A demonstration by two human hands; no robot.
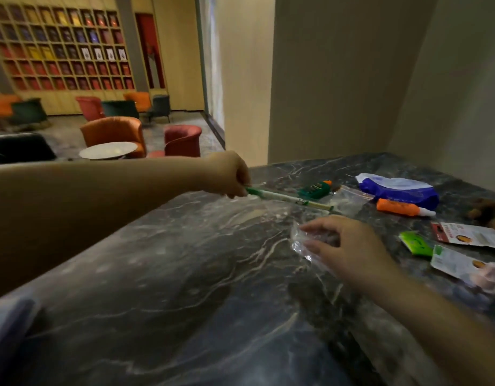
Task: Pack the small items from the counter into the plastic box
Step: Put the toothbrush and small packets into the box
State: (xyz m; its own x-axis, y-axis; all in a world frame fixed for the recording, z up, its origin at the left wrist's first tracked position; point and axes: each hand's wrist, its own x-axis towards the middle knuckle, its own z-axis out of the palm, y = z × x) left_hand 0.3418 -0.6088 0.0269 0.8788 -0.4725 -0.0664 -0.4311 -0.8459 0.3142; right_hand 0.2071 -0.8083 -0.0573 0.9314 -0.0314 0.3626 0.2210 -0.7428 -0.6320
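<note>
Two hands busy: left hand (229, 176) pinches the pen (289, 198) by one end over the clear box (302, 218), right hand (343, 246) loosely spread on the box's near rim (297, 240), so the pen's long free end could snag the barely visible rim and drop onto the table (201, 274).

Dim warm indoor light, soft motion blur throughout, wide-angle bending at edges.
</note>
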